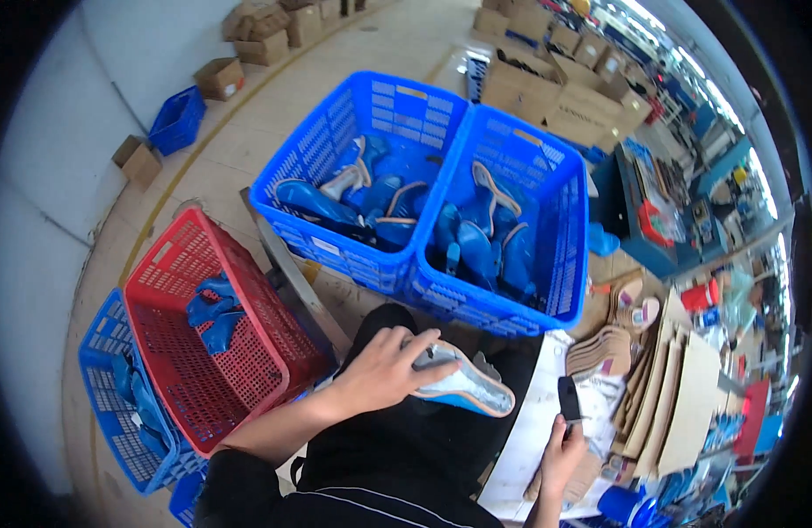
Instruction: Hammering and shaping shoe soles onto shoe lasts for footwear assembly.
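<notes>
My left hand (384, 365) is closed round a blue shoe last (468, 387) over my lap. The last's tan-edged, greyish underside faces up. Over the white tabletop (525, 440) on the right, my right hand (562, 453) grips a black hand tool (568, 398) that points away from me; its exact kind is hard to make out. Beside that tool lies a stack of tan insoles (598, 350). In front of me, the left blue crate (336, 242) and the right blue crate (503, 312) each hold several blue shoe lasts, some with tan-edged soles.
A red basket (177, 370) with blue lasts stands at the left, against a lower blue basket (107, 352) also holding lasts. Cardboard sheets (674, 396) stand upright on the table's right side. Cardboard boxes (555, 92) and a workbench (639, 207) are farther off.
</notes>
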Demonstrator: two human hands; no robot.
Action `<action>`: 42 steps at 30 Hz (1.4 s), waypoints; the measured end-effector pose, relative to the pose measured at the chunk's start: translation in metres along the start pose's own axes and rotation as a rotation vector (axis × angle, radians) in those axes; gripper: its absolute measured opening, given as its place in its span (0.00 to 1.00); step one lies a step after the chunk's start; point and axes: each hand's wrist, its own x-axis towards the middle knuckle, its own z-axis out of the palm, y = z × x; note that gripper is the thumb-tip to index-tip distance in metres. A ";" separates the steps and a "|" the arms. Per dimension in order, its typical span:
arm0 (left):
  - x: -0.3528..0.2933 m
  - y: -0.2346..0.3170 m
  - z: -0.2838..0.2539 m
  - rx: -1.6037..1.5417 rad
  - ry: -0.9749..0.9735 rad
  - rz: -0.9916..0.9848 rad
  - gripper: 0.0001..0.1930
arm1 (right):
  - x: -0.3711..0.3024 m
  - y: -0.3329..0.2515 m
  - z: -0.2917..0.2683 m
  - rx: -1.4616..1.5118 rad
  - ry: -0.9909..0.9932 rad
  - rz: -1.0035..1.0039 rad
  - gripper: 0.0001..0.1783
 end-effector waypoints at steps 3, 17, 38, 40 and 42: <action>-0.013 0.002 -0.011 -0.025 -0.061 -0.023 0.32 | 0.008 0.060 0.028 -0.121 0.077 -0.054 0.16; -0.037 -0.069 -0.059 -1.046 0.351 -0.862 0.37 | -0.025 0.224 0.106 -0.355 0.223 -0.175 0.17; 0.039 -0.355 0.031 -1.619 0.626 -1.148 0.47 | -0.054 0.181 0.132 -0.615 0.193 -0.189 0.26; 0.021 -0.346 0.021 -0.786 0.468 -1.160 0.50 | -0.048 0.171 0.132 -0.568 0.174 -0.209 0.26; -0.001 -0.321 0.014 -0.423 0.597 -0.737 0.30 | -0.051 0.168 0.132 -0.626 0.180 -0.240 0.24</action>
